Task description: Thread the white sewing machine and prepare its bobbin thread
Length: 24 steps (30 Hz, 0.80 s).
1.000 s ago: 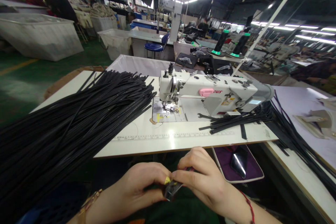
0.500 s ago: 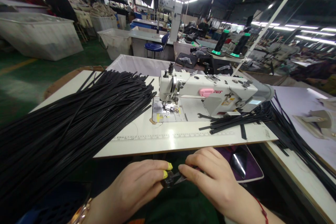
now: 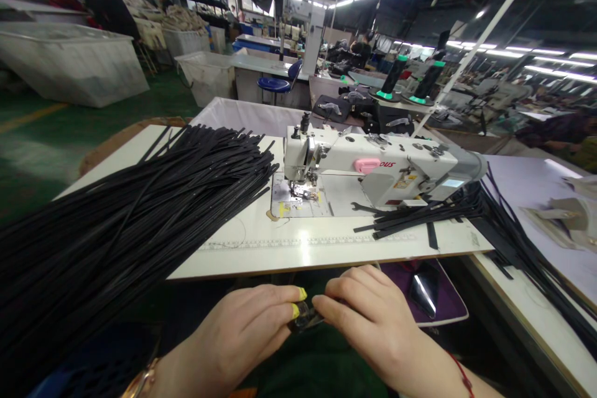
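Below the table's front edge, my left hand (image 3: 247, 326) pinches a small, dark, shiny round bobbin (image 3: 301, 316) between yellow-tipped fingers. My right hand (image 3: 368, 308) faces it from the right, fingers curled around small thread snips (image 3: 317, 317); only a bit of the metal blade shows, touching or very close to the bobbin. The rest of the snips is hidden by the fingers. Straight ahead stands a white sewing machine (image 3: 345, 152) with a pink piece on its arm. Its needle area is over the metal plate.
A large bundle of black straps (image 3: 153, 199) covers the table's left side. More black straps (image 3: 420, 214) lie under the machine's right end. A phone (image 3: 424, 292) rests on a purple surface (image 3: 448, 308) at right. Thread cones (image 3: 392, 78) stand behind; a ruler strip (image 3: 303, 241) runs along the table (image 3: 261, 264).
My right hand has shifted slightly left, closer to my left fingers, and less of the blade shows. My left hand stays almost still, holding the bobbin.
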{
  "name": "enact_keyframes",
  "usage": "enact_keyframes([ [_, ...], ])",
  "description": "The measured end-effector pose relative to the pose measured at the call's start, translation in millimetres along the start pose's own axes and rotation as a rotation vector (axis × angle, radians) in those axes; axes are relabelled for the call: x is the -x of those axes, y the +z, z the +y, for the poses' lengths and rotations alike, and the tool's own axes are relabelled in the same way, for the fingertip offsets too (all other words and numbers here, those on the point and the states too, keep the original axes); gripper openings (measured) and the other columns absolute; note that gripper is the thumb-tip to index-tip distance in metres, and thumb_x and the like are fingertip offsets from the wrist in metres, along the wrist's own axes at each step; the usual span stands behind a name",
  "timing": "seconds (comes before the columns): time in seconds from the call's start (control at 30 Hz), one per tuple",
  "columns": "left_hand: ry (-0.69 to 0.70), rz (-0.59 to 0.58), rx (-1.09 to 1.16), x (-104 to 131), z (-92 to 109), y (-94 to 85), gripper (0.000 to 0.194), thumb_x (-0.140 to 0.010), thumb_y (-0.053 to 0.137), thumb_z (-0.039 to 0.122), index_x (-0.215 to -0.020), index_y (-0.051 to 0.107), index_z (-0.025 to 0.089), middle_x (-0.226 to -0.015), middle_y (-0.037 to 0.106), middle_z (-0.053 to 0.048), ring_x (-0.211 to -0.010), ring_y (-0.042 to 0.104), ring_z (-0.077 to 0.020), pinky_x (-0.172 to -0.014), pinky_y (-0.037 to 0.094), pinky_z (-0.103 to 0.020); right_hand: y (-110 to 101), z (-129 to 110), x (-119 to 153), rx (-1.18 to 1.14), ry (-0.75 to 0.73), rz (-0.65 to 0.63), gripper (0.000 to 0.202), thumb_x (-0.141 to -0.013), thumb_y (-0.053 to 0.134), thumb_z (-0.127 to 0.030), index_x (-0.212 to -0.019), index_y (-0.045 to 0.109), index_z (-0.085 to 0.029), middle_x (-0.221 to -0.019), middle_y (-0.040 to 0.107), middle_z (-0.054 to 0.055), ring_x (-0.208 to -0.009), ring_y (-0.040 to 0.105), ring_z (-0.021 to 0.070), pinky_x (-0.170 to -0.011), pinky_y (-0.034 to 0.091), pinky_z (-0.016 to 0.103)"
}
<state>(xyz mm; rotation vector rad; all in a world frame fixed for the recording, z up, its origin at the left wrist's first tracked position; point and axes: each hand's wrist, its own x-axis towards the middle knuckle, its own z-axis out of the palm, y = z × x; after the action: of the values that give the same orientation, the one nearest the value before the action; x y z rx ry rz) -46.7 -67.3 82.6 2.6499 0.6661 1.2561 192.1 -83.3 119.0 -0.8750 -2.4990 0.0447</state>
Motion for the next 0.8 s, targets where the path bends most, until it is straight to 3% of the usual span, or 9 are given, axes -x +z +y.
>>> enact_keyframes([
  [0.8, 0.066, -0.047, -0.059, 2.5, -3.6, -1.4, 0.02, -0.096, 0.043, 0.008, -0.105, 0.061, 0.011, -0.103, 0.073, -0.01, -0.099, 0.069, -0.0157, -0.09, 0.058, -0.025, -7.7, 1.2, -9.6, 0.058, -0.057, -0.062, 0.019, -0.097, 0.048, -0.013, -0.106, 0.065, -0.014, -0.09, 0.068, 0.005, -0.075, 0.054, 0.015, -0.069, 0.037, 0.032],
])
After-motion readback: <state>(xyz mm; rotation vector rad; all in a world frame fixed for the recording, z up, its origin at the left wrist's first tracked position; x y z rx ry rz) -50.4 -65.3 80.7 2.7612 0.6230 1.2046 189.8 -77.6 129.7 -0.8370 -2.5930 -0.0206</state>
